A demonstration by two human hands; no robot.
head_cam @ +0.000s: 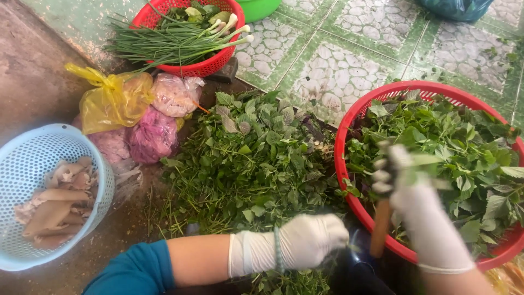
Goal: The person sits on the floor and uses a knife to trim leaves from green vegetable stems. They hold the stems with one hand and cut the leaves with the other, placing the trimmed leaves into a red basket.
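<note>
A loose heap of green leafy herbs point(251, 158) is lying on the floor, more herbs are filling a red basket point(349, 117), and a blurred brown-handled tool point(380, 229) is standing upright over its rim.

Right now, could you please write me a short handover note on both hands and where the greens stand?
Left hand, in a white glove, is closed over stems at the near edge of the loose herb pile on the floor.
Right hand, also gloved and blurred, grips a brown wooden handle over the rim of the large red basket; its working end cannot be made out.
Done: the large red basket already holds plenty of leafy greens.
Left: the herb pile on the floor remains big.
Nearby: blue basket with pale pieces, plastic bags, small red basket with green onions.
</note>
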